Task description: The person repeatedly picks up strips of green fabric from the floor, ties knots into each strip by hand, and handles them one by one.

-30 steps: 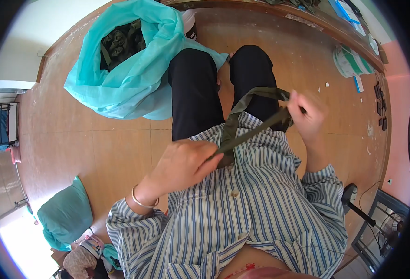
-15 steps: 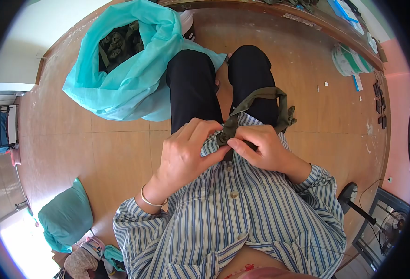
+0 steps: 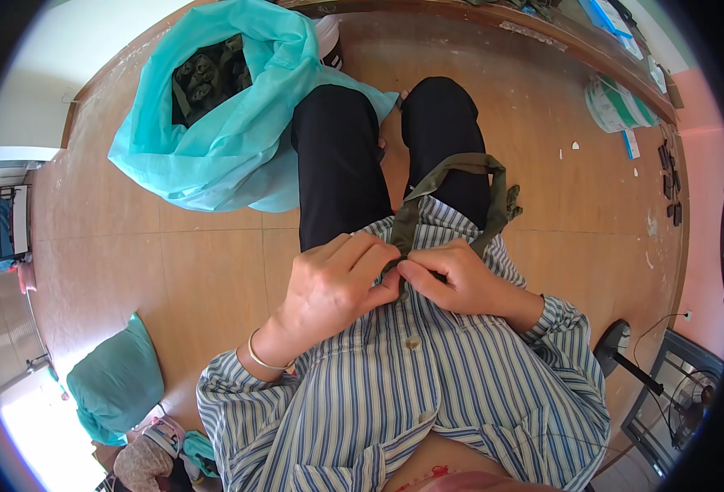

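A dark olive fabric strap [image 3: 452, 164] lies looped over my lap, its bunched far end resting by my right thigh. My left hand [image 3: 333, 279] pinches the near part of the strap between thumb and fingers. Close against it, my right hand [image 3: 452, 275] grips the same spot, thumb and forefinger pressed together. The fingertips of both hands almost meet, and they hide the detail of the strap there. Beneath the hands is the striped shirt [image 3: 411, 369] I wear.
To the front left stands a turquoise bag [image 3: 271, 49] holding dark olive bundles [image 3: 210, 78]. A teal sack [image 3: 120, 381] sits behind on the left. At the right are a fan [image 3: 690, 402] and a white-green bucket [image 3: 616, 105]. A wooden bench edge [image 3: 542, 37] runs across the front.
Both hands have shifted slightly toward my body with the pinched strap. More of the strap's length shows beyond the fingers, and the gathered part between them is now mostly covered.
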Tool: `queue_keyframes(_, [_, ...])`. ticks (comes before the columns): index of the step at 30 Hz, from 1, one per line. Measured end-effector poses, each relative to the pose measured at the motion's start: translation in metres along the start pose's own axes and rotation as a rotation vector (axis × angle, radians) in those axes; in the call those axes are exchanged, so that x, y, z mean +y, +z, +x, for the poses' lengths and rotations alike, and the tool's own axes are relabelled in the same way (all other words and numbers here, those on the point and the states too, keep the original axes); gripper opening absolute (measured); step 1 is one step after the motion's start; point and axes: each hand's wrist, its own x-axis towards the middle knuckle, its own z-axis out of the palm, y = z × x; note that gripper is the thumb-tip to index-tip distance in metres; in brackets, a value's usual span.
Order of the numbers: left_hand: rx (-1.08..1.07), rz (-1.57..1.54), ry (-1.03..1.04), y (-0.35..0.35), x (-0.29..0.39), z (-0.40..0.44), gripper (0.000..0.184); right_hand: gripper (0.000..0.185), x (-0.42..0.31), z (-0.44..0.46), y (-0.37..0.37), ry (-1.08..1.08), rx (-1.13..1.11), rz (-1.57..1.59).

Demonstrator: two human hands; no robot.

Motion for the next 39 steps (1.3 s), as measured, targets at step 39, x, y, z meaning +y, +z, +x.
queue_keyframes(39, [-0.034,-0.674,-0.492,-0.028,-0.066,-0.013,0.042,0.031,-0.016,0.040,-0.120,-0.402,-0.555,-0.366])
